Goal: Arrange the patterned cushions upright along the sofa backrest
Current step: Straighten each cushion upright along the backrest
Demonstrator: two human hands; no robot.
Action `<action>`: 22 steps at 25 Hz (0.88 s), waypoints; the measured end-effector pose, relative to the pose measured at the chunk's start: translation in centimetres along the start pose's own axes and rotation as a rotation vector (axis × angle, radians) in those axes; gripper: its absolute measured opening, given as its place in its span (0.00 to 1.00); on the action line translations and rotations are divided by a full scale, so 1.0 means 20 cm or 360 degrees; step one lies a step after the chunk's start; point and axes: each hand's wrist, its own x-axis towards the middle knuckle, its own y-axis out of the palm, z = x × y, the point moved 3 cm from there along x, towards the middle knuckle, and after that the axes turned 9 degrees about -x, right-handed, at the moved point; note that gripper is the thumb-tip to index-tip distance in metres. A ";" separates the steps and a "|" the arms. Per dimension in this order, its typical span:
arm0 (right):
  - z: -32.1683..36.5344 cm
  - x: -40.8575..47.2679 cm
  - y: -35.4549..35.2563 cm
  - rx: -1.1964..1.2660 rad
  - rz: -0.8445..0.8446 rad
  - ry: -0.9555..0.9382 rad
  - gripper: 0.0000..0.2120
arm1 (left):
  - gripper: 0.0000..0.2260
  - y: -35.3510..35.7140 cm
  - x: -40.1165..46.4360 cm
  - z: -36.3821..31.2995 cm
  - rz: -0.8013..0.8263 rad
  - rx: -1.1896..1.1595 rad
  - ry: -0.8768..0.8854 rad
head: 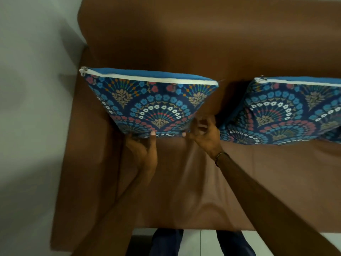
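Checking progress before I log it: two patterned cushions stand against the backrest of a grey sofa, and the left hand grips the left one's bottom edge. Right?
Not quite. The sofa is brown, not grey, as the head view shows. The rest holds: both patterned cushions stand against the backrest, the left hand at the left one's bottom edge.

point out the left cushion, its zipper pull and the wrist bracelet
left cushion [147,106], head view, middle of its patterned face
zipper pull [83,69], head view, metal tab at the cushion's top left corner
bracelet [220,157], head view, beads across the right wrist

No readable text, label, brand, number or sign shows anywhere, only floral patterning without lettering.
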 end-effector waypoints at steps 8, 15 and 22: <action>-0.83 -0.19 -1.03 0.0002 -0.0223 0.0428 0.11 | 0.39 0.91 -0.52 -0.05 0.0599 0.0211 0.0055; -0.83 0.06 -1.83 0.0426 -0.0168 0.0405 0.47 | 0.52 1.44 -0.60 -0.27 0.0738 0.0357 0.0144; -0.86 0.09 -1.78 0.0528 -0.0207 0.0236 0.40 | 0.39 1.50 -0.66 -0.23 0.0669 0.0468 0.0270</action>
